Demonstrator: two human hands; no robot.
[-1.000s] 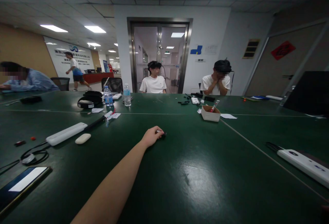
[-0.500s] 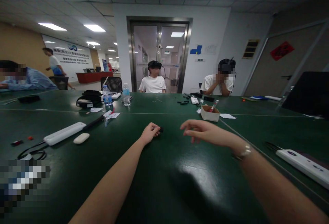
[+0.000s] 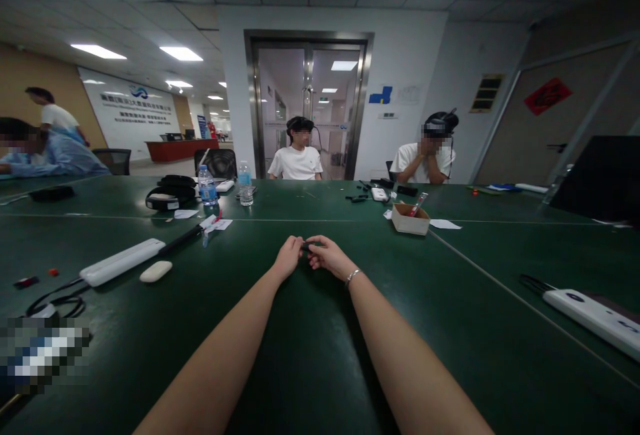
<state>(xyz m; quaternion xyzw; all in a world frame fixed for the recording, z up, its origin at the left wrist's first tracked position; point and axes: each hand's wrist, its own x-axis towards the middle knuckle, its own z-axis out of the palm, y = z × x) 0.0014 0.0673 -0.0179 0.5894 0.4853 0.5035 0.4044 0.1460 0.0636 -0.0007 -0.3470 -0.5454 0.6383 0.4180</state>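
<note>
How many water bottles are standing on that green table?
2. One water bottle with a blue label stands far left of centre; the other water bottle stands just right of it. Others may be hidden.

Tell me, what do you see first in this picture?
Two bare arms reach out over a big dark green table, and the left hand and right hand meet around a small dark thing in the middle. Across the table, two people in white shirts sit before a glass door.

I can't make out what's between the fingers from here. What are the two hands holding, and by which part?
A small dark object, pinched between the left hand and right hand, one at each end. What it is cannot be told.
</note>
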